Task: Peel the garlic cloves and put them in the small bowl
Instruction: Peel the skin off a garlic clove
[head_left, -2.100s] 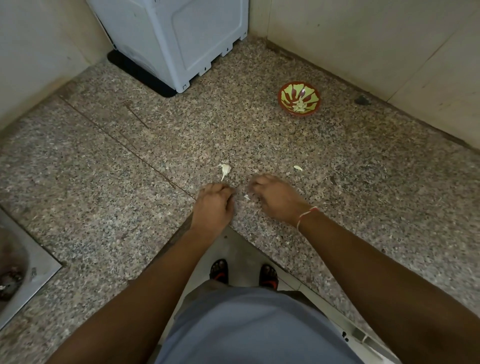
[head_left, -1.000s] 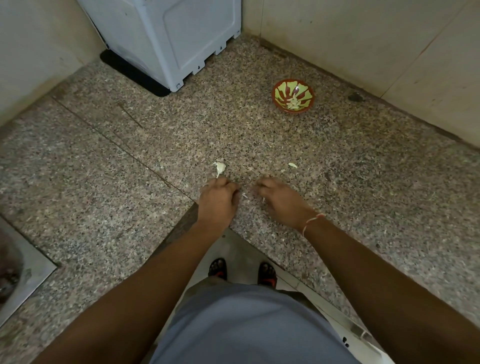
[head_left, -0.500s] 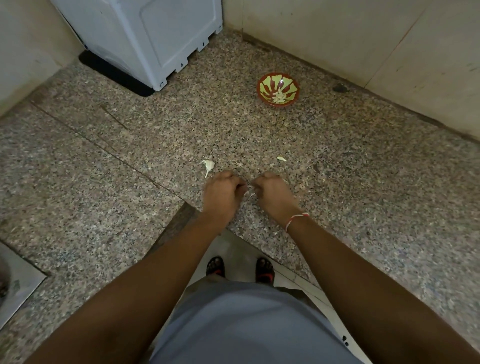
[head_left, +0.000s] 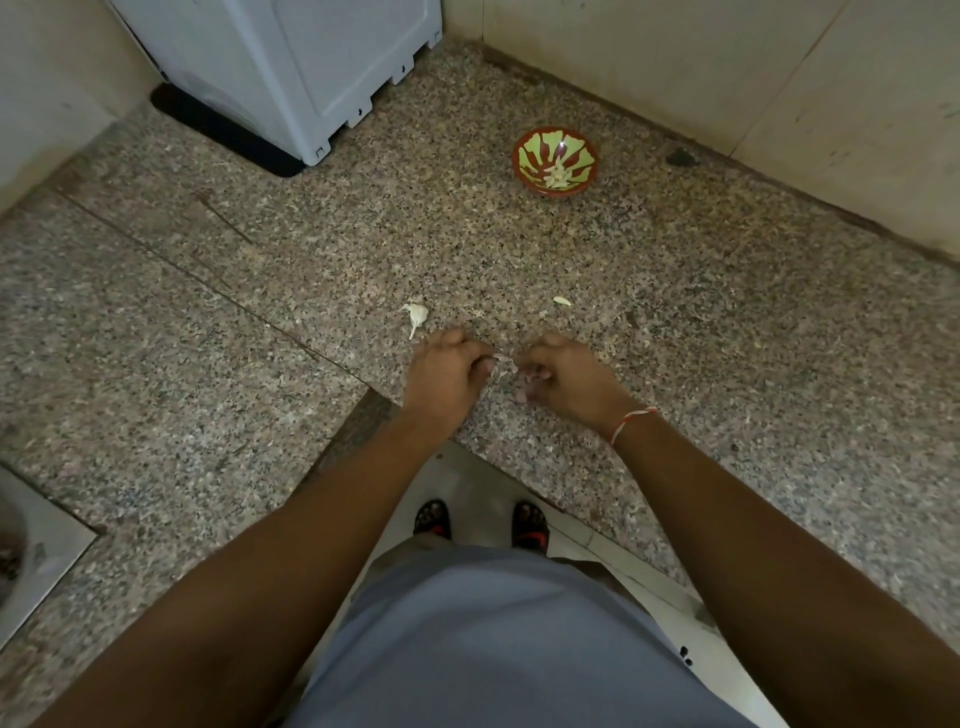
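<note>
My left hand (head_left: 444, 376) and my right hand (head_left: 563, 382) meet over the granite counter, fingers curled, pinching a small garlic clove (head_left: 503, 365) with pale skin between them. Most of the clove is hidden by my fingertips. A piece of garlic bulb with a stem (head_left: 416, 316) lies just beyond my left hand. A loose pale clove (head_left: 562, 301) lies beyond my right hand. The small red bowl with green pattern (head_left: 587, 156) stands far back near the wall and holds several peeled cloves (head_left: 557, 176).
A white appliance (head_left: 311, 67) stands at the back left corner on a black mat. Tiled walls close the back and right. A steel sink (head_left: 36, 551) is set in the counter at the far left. The counter's edge runs just below my hands.
My hands have drawn together from slightly apart and now pinch the clove between them. The view shifted a little; bowl and loose garlic pieces have not moved on the counter.
</note>
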